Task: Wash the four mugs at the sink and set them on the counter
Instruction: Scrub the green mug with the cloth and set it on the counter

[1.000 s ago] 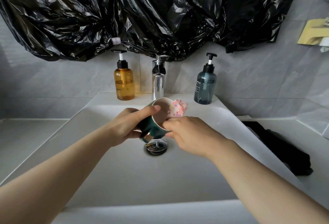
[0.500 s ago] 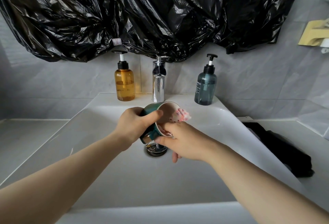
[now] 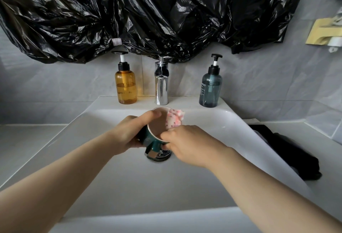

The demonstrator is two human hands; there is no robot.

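I hold a dark green glazed ceramic mug with a pale inside [image 3: 149,139] over the middle of a white rectangular sink basin [image 3: 111,177], just above the round chrome drain [image 3: 161,157]. The mug is tilted, its mouth turned up and toward me. My left hand [image 3: 129,133] is wrapped around the mug's body, with the thumb lying across the rim. My right hand [image 3: 187,144] has its fingers curled, pinching a white sponge speckled with pink [image 3: 175,118] against the far right edge of the rim; part of the sponge sticks up above the mug. Behind the basin a chrome faucet [image 3: 161,86] stands between an amber pump bottle [image 3: 126,87] on the left and a blue-green pump bottle [image 3: 211,91] on the right. Crinkled black plastic sheeting [image 3: 148,10] hangs on the grey tiled wall above. A black cloth [image 3: 288,151] lies on the white counter [image 3: 331,160] to the right.
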